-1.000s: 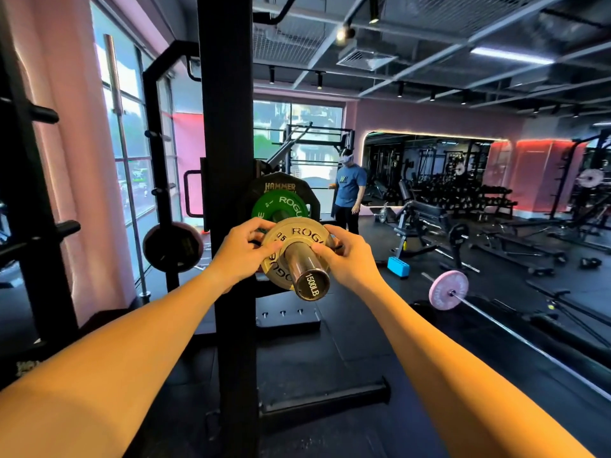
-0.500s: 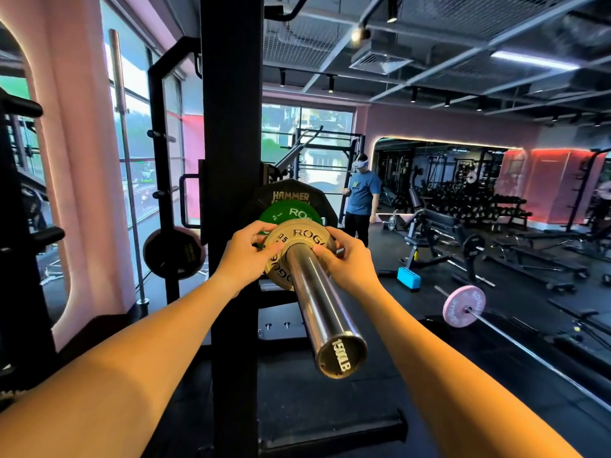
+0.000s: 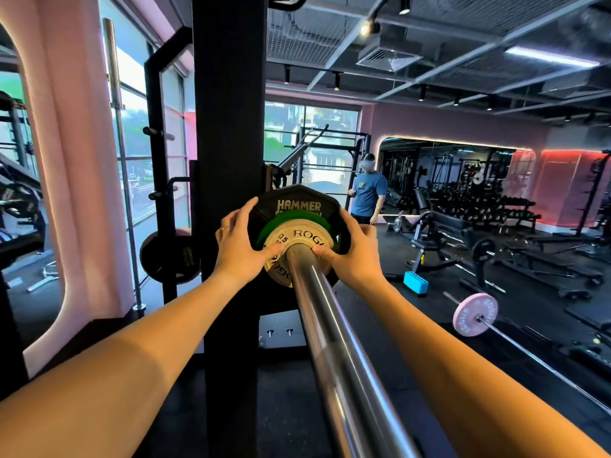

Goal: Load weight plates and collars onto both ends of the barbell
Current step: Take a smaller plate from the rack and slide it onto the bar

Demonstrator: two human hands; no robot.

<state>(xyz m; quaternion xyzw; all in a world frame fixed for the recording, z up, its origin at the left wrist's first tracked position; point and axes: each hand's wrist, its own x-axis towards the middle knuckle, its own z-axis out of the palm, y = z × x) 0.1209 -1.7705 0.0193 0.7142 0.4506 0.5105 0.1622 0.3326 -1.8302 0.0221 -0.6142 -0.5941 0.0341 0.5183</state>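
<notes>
My left hand and right hand flank the sleeve, fingers spread, thumbs pressing the small tan plate. It sits flush against the green plate and black plate.

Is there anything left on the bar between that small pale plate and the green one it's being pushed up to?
Nothing visible. The small pale plate already sits against the green plate, itself against the black plate. The left hand and right hand press on the stack either side of the bar sleeve.
</notes>
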